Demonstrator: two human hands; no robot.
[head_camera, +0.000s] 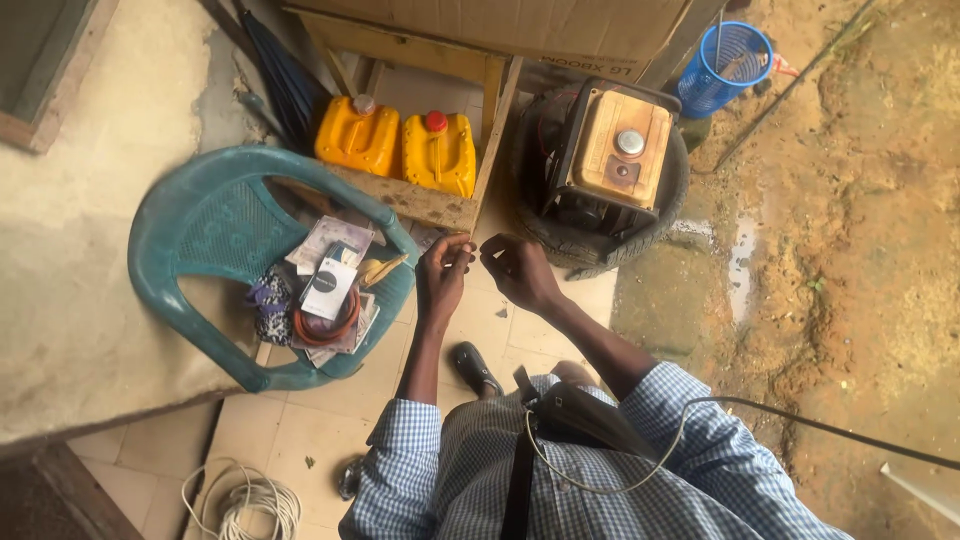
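Observation:
My left hand (441, 278) and my right hand (518, 270) are held close together over the tiled floor (300, 430), fingertips pinched and almost touching. Nothing that I can make out sits between the fingers. They hover just in front of a wooden shelf frame (420, 203) that carries two yellow jerrycans (358, 137) (441, 152). Left of my left hand, a teal plastic chair (190, 225) holds papers, a white card box (328, 286) and an orange cable coil (326, 328). A thin cable (640, 478) hangs across my checked shirt.
A small generator (612, 148) sits inside a tyre (590, 245) right of the shelf. A blue basket (727, 66) stands behind it, on muddy ground with a puddle (742, 262). A white cable coil (248, 500) lies on the floor. My sandalled foot (475, 368) is below the hands.

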